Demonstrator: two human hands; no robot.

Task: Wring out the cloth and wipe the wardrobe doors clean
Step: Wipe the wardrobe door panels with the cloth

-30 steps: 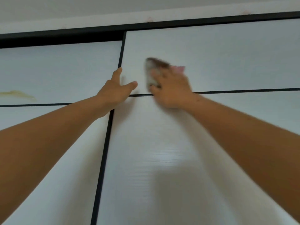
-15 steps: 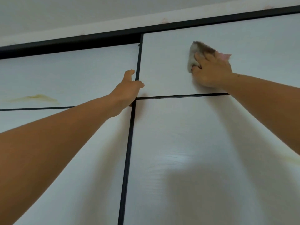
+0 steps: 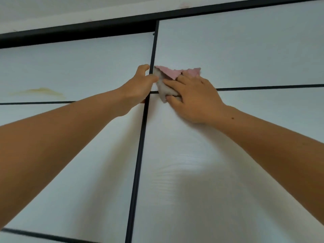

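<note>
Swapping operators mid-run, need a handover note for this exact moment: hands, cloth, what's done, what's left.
Left hand: grips the black door edge where the two doors meet.
Right hand: fingers spread flat, pressing the cloth on the right door, close beside that edge.
Done: wiping is under way on the right door's upper part; how much is clean cannot be told.
Left: the yellowish stain on the left door, and probably the lower panels.

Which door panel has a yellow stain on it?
The upper left panel: a yellow streak marks its lower part. The others show none.
</note>
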